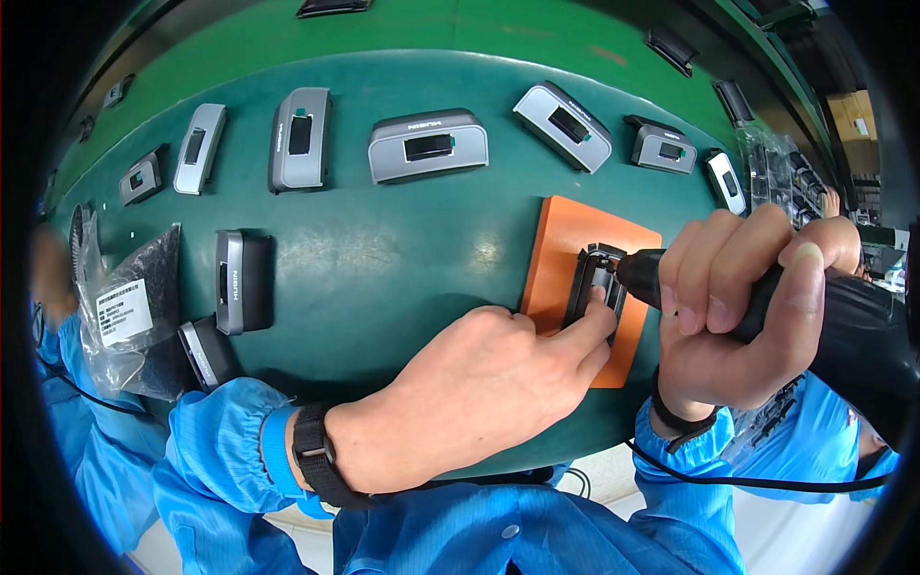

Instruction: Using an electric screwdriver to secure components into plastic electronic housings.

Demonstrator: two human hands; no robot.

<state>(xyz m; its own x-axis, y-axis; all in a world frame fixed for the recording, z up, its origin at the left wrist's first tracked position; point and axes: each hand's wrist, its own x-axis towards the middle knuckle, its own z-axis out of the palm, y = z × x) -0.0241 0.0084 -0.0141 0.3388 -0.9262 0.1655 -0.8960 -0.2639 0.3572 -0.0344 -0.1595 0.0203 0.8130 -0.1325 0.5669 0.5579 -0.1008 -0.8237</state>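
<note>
My right hand (757,297) is wrapped round a black electric screwdriver (867,326), which lies nearly level with its nose pointing left. Its tip meets the upper end of a small dark housing part (582,287) set on an orange fixture block (556,240). From the lower left, my left hand (489,383) reaches onto the same part, its index finger pressing inside the frame and the other fingers curled at its lower edge. Whether a screw sits under the tip is hidden. Both wrists wear black bands.
Several grey housings with dark windows, such as a wide one (426,147), form an arc along the green table's far side. Two dark housings, one upright (244,283), stand at left beside a clear bag (134,307) of black parts. A black cable (767,484) crosses below my right wrist. Co-workers sit at both sides.
</note>
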